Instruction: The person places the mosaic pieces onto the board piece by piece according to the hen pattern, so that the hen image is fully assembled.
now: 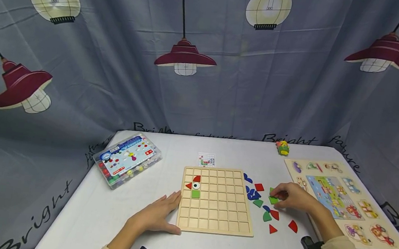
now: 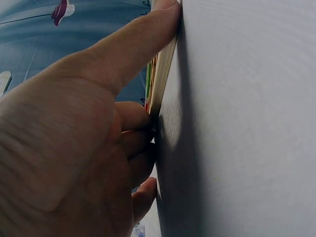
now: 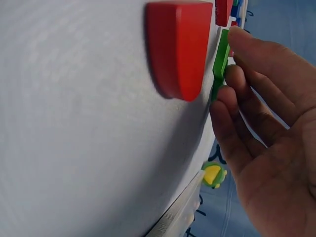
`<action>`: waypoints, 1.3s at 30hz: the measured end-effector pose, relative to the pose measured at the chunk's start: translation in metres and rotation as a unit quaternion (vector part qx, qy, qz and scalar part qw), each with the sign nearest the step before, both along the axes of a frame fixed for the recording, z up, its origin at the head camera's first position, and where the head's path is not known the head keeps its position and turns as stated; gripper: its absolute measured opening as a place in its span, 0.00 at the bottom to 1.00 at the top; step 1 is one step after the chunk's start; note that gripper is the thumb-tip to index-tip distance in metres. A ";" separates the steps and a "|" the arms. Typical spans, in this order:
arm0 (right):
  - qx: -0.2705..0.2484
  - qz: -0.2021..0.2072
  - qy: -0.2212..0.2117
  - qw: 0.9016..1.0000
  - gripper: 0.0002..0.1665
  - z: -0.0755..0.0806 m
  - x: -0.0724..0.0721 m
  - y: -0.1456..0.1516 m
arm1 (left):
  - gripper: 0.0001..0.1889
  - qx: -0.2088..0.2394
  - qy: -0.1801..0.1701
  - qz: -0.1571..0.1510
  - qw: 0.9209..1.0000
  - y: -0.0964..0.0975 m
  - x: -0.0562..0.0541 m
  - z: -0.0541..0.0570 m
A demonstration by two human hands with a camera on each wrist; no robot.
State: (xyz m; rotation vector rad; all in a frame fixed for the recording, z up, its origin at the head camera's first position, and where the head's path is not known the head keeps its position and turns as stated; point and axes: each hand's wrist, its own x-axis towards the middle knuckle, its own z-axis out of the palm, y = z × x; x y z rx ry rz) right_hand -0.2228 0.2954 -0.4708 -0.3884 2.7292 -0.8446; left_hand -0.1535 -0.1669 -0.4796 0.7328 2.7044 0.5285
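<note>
While we're resting left hand (image 1: 155, 214), fingers spread, along left edge of grid board (image 1: 219, 204), our right hand (image 1: 292, 196) is sitting right of board, fingers bending at green block (image 1: 273, 200); honestly can't tell if we're pinching it. Red pieces (image 1: 293, 226), blue pieces (image 1: 253, 194) lying close by.

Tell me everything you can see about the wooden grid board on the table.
The grid board is pale and wooden-looking, with rows of square cells inside a plain border. It lies flat on the white table. Toward its upper left sit a red triangle, a white disc with a dark centre, a curved red piece above the disc and a green square below; the other cells are bare. The left hand touches its left edge.
</note>
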 end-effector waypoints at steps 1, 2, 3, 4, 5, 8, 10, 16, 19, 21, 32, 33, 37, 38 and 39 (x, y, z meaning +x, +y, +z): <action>0.004 -0.003 0.000 1.000 0.20 0.000 0.000 0.000 | 0.60 0.000 0.001 0.001 1.000 0.000 0.000 0.000; 0.008 -0.005 0.000 1.000 0.20 0.000 0.000 0.000 | 0.60 0.000 0.001 0.001 1.000 0.000 0.000 -0.001; 0.012 -0.007 0.000 1.000 0.19 0.000 0.000 0.000 | 0.60 -0.001 0.001 0.002 1.000 0.000 0.000 -0.001; 0.016 -0.008 0.001 1.000 0.19 0.000 0.000 -0.001 | 0.60 0.000 0.001 0.003 1.000 0.000 0.000 -0.001; 0.018 -0.010 0.001 1.000 0.19 0.000 0.000 -0.001 | 0.60 0.000 0.000 0.004 1.000 0.000 0.000 -0.001; 0.022 -0.013 0.001 1.000 0.18 0.001 0.000 -0.001 | 0.60 0.002 -0.001 0.006 1.000 0.001 0.000 -0.001; 0.023 -0.014 0.001 1.000 0.17 0.001 0.001 -0.001 | 0.60 0.003 -0.002 0.006 1.000 0.001 0.000 -0.001; 0.025 -0.017 -0.001 1.000 0.17 0.001 0.001 0.000 | 0.59 0.002 0.000 0.003 1.000 0.001 0.001 0.001; 0.029 -0.024 -0.002 0.999 0.17 0.000 -0.001 0.002 | 0.59 0.001 0.000 0.002 1.000 0.001 0.001 0.002; 0.030 -0.025 -0.001 0.999 0.18 -0.001 -0.001 0.003 | 0.59 0.001 -0.001 0.002 1.000 0.001 0.001 0.002; 0.039 -0.027 -0.010 0.999 0.20 -0.002 -0.001 0.004 | 0.60 0.001 -0.004 0.001 1.000 0.000 0.000 0.000; 0.039 -0.026 -0.012 0.999 0.20 -0.001 -0.001 0.005 | 0.60 0.001 -0.004 0.001 1.000 0.000 0.000 0.000; 0.037 -0.027 -0.017 0.999 0.20 0.001 0.000 0.006 | 0.60 0.002 -0.005 -0.001 1.000 0.000 0.000 0.001; 0.036 -0.028 -0.018 0.999 0.20 0.001 0.000 0.006 | 0.60 0.002 -0.005 -0.001 1.000 0.000 0.000 0.001; 0.036 -0.028 -0.019 0.999 0.20 0.002 0.001 0.006 | 0.60 0.002 -0.005 0.000 1.000 0.000 0.001 0.001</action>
